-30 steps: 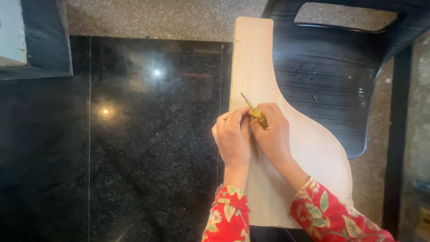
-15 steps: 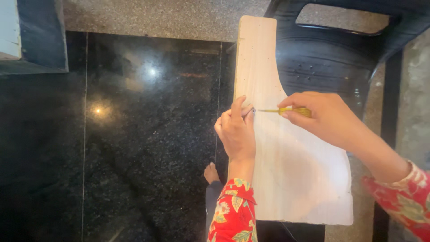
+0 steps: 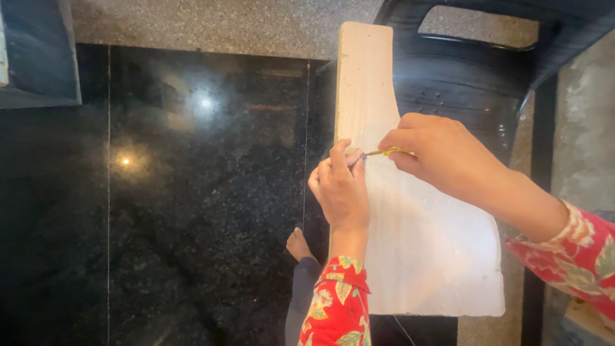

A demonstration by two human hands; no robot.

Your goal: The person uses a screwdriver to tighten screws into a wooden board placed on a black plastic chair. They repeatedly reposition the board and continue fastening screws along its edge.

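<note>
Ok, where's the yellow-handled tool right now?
Head view, right of centre: the yellow-handled tool is in the right hand, its tip at the left hand on the pale board.

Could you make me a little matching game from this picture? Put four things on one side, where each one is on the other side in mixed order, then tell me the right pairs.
Things:
1. pale wooden board
2. yellow-handled tool
3. bare foot
4. black chair

Places:
A. on the shiny black floor, left of the board's lower part
B. pinched in the right hand
C. under the board's upper end
D. steadied at its left edge by the left hand

Pairs: 1-D, 2-B, 3-A, 4-C
</note>
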